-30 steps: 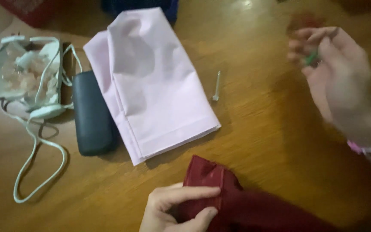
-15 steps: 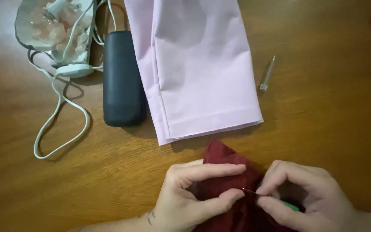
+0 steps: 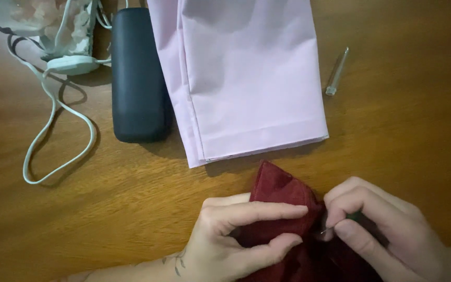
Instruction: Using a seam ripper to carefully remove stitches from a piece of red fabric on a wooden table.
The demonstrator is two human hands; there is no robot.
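at the near edge of a wooden table (image 3: 403, 141), the left hand (image 3: 230, 237) pinches a fold of dark red cloth (image 3: 280, 196) between thumb and forefinger while the right hand (image 3: 379, 224) nips a thin needle (image 3: 323, 230) against it, just below folded pink fabric (image 3: 251, 78) and a dark case (image 3: 138, 78).

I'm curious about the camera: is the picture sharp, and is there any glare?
Head view: mostly sharp; the wooden table shows soft warm glare; the pink cloth is brightly lit; the needle at the right hand is small and slightly blurred against the dark red fabric.
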